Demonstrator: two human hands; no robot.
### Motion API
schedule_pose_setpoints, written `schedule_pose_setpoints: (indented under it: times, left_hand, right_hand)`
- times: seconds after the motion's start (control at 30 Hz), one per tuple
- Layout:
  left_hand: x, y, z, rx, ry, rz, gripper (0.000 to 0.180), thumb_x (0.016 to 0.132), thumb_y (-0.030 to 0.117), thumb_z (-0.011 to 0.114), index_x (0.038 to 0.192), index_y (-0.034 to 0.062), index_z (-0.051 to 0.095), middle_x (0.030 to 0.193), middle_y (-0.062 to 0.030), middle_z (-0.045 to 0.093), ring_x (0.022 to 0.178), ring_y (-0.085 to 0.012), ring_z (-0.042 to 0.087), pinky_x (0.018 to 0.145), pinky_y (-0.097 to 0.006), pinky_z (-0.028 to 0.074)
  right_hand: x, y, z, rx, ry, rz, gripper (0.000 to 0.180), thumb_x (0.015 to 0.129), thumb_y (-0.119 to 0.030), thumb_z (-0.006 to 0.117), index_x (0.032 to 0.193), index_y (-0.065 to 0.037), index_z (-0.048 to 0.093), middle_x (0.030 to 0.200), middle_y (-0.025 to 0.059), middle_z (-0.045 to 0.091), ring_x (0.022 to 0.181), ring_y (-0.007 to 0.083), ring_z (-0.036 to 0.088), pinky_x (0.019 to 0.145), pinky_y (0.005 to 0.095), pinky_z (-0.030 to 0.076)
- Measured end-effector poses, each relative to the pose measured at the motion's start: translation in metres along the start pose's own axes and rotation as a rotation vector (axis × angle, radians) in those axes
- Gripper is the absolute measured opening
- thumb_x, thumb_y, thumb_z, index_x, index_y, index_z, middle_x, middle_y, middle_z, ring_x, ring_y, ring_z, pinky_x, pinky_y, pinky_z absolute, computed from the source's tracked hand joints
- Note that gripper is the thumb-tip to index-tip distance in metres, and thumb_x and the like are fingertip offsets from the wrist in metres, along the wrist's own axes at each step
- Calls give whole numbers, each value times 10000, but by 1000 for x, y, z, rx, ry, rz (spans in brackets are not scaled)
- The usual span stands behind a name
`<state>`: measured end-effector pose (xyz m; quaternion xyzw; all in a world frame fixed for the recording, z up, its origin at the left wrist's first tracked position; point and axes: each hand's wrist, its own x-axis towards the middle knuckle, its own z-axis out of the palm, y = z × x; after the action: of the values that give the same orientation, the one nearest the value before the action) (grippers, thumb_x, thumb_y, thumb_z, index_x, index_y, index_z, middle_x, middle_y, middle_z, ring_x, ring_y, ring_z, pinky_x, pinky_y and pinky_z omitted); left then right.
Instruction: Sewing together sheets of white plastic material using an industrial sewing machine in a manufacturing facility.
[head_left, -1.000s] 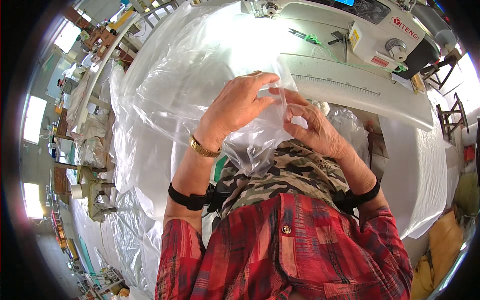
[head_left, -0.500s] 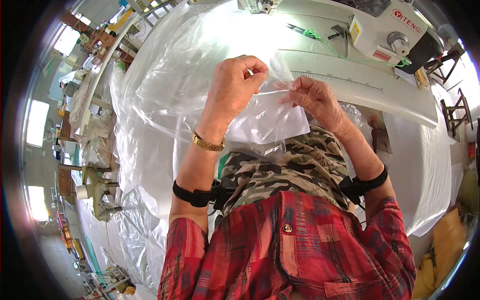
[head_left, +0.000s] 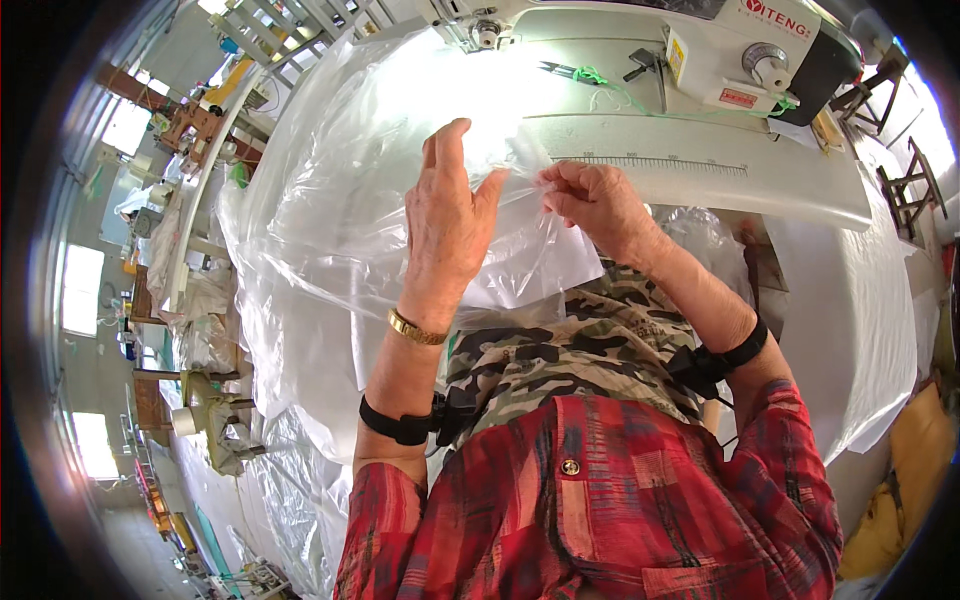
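Left hand [head_left: 448,215] raised, fingers nearly straight and loosely spread, palm side against a clear plastic sheet [head_left: 330,230]; whether thumb and fingers actually nip the film, cannot tell. Right hand [head_left: 592,203] just beside it, fingertips pinched shut on the sheet's upper edge. Sheet held up between the two hands, above the lap, billowing left and down over the table edge. Gold bracelet [head_left: 415,328] on the left wrist; black bands on both forearms. Behind the film: white industrial sewing machine [head_left: 720,60], green thread [head_left: 590,75] on its bed. White worktable [head_left: 860,300] runs right. More clear plastic heaped lower left [head_left: 290,480].
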<state>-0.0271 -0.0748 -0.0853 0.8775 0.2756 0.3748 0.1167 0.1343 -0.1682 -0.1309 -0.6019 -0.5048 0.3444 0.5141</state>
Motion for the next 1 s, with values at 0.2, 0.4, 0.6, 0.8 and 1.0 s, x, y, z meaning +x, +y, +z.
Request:
schedule_pose_setpoints:
  times: [0.2,0.4,0.6,0.8,1.0]
  left_hand:
    - [-3,-10,0,1,-138,-215,388,816,188,730,1083,-54,586,1002,-187,646,692,-299,646,665,-393,501]
    - [-2,-21,2,-170,-115,-270,166,835,133,680,894,-18,643,787,-131,643,628,-251,604,609,-340,469]
    - [10,-4,-2,-14,-26,5,63,869,62,622,869,15,580,766,-105,607,593,-252,567,557,-354,443]
    - [12,3,9,-40,-173,-44,97,909,89,602,956,6,588,757,-113,627,610,-224,617,563,-330,455]
    - [11,-2,24,88,-299,133,104,901,98,585,972,24,604,837,-140,654,751,-321,645,654,-370,487]
  right_hand:
    - [4,4,1,-150,18,-47,218,895,-136,626,1020,39,669,783,149,673,668,174,597,676,333,498]
    - [3,3,3,-336,32,-156,196,880,-148,619,976,15,670,823,172,662,748,321,640,704,404,498]
    - [34,-4,-9,-669,113,-384,113,875,-114,622,849,-6,643,853,136,610,778,335,614,690,425,470]
    - [58,-2,-21,-887,67,-480,135,891,-161,603,860,-34,633,857,124,595,774,318,614,684,434,472]
    - [84,0,-26,-1083,-60,-484,74,873,-114,586,853,-48,613,877,117,607,827,310,633,698,429,486]
